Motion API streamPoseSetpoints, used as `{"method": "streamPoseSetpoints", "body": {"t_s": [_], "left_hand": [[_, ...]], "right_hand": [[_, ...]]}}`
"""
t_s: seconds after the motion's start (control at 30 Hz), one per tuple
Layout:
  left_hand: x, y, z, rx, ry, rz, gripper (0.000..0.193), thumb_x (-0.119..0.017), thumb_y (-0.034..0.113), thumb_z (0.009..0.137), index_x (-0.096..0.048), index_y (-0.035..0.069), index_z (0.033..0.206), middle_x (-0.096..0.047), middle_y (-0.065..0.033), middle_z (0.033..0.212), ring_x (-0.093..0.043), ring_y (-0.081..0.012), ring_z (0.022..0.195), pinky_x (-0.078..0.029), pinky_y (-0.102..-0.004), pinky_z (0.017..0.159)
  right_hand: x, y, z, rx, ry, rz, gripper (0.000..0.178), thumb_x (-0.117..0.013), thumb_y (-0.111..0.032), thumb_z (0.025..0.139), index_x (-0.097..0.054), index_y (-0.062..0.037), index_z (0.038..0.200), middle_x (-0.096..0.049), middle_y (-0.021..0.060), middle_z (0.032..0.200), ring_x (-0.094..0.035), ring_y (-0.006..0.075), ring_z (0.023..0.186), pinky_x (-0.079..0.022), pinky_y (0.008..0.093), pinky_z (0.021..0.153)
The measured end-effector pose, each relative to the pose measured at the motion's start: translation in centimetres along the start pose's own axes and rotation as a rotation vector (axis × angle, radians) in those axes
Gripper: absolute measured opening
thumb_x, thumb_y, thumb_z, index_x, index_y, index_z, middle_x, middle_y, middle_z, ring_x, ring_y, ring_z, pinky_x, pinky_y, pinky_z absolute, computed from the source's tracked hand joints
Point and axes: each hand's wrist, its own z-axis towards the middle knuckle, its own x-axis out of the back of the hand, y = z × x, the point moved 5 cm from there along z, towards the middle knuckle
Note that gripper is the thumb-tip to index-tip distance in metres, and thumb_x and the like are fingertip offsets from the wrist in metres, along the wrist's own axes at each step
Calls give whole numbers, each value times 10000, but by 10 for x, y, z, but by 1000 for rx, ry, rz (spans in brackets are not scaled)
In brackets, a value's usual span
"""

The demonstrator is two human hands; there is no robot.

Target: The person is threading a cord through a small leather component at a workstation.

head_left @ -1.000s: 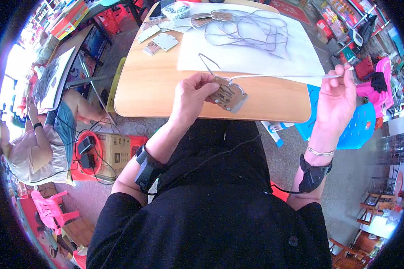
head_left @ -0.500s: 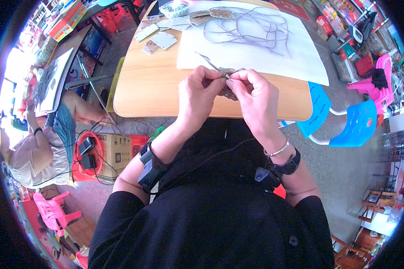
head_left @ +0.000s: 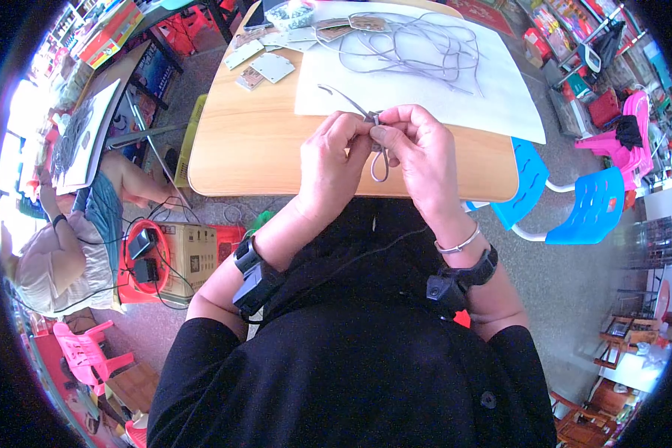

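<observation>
Grey cord (head_left: pixel 379 160) is getting pinched at the near edge of the wooden table (head_left: pixel 254 142); I am judging this as a knotting or threading step, its loop hanging below my fingertips. I am closing both my left hand (head_left: pixel 334 160) and right hand (head_left: pixel 420 153) narrowly on that cord, fingertips touching. Next, I reckon, I am needing a steady pull, without losing the loop.
</observation>
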Motion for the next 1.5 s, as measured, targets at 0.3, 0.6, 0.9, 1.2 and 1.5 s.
{"method": "streamPoseSetpoints", "body": {"t_s": [0.3,0.6,0.9,1.2,1.5], "left_hand": [[-1,8,-5,-200,-48,69,117,-647,10,738,-615,46,845,-616,-88,828,-610,-254,767,-489,-341,654],[-8,-11,-12,-64,-75,64,62,-654,14,773,-612,11,820,-621,-98,772,-630,-185,694,-507,-276,618],[-21,-50,-12,520,-113,-852,103,-615,-22,823,-566,12,906,-629,-63,829,-620,-144,748,-536,-291,708],[-21,-38,-6,657,-177,-952,149,-548,139,910,-572,-3,946,-631,-81,893,-609,-156,851,-517,-324,800],[-12,-62,23,616,-137,-573,290,-552,255,912,-620,-20,846,-611,-65,696,-595,-130,631,-512,-264,640]], "right_hand": [[10,-2,5,-164,-159,33,142,-602,-147,848,-640,-10,844,-631,27,698,-532,60,578,-416,210,502],[45,-102,8,435,-102,464,152,-499,-196,931,-525,-47,930,-515,12,789,-439,70,626,-351,202,554],[53,-63,4,331,-99,-168,372,-608,-118,864,-436,-10,1176,-559,74,939,-574,135,798,-477,288,734],[40,-6,-23,447,-44,-779,117,-652,-63,768,-557,-11,811,-566,106,712,-575,262,687,-455,353,603],[22,-2,-25,459,-153,-730,129,-631,-86,779,-522,-35,734,-518,105,657,-526,289,623,-410,386,556]]}}
